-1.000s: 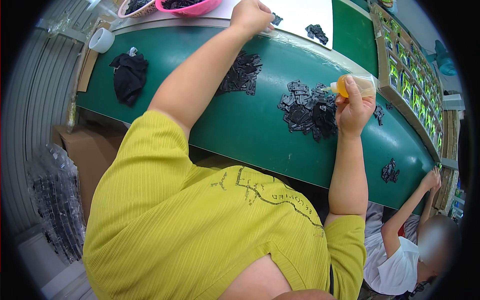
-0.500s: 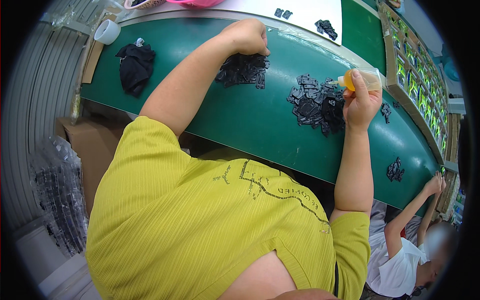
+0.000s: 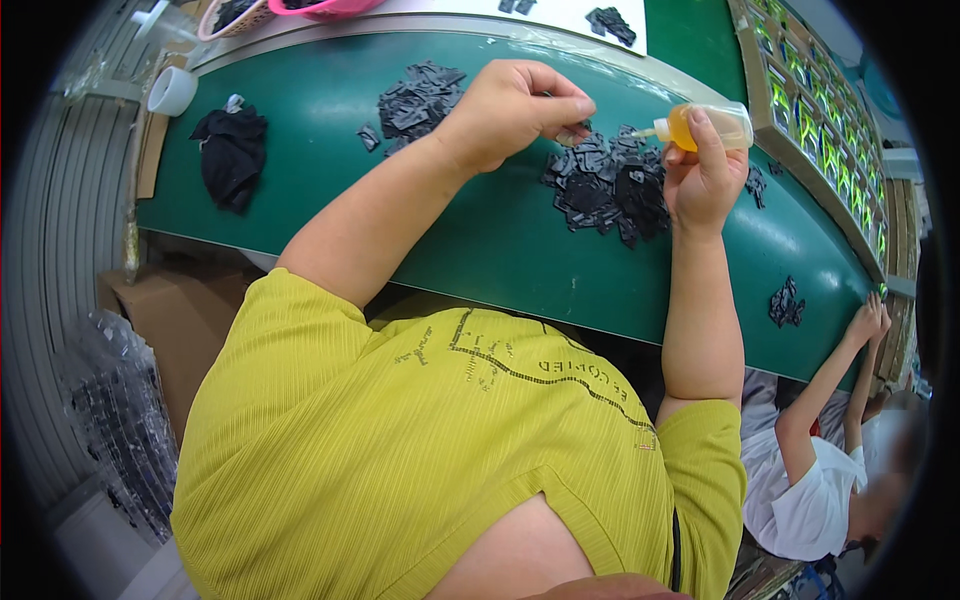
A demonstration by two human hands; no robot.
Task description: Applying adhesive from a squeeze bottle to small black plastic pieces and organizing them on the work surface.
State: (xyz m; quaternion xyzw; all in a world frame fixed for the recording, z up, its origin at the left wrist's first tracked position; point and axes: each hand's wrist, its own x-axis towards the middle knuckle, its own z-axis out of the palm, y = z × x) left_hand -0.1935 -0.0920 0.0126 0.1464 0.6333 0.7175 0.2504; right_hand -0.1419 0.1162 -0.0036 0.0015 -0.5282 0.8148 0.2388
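Pinching a small dark piece (image 3: 572,136) between thumb and fingertips, the left hand (image 3: 515,108) sits at upper centre of the frame, over the green counter (image 3: 480,250). Just to its right, the right hand (image 3: 703,175) is wrapped around a small squeeze bottle of amber liquid (image 3: 705,127). The bottle lies nearly level, long axis running left-right, nozzle aimed left at the pinched piece with a short gap between them. Below both hands lies a heap of black parts (image 3: 605,185); a second heap (image 3: 415,100) sits further left. Compared with half a second ago, the left hand has come right from the far heap toward the bottle, which holds its place.
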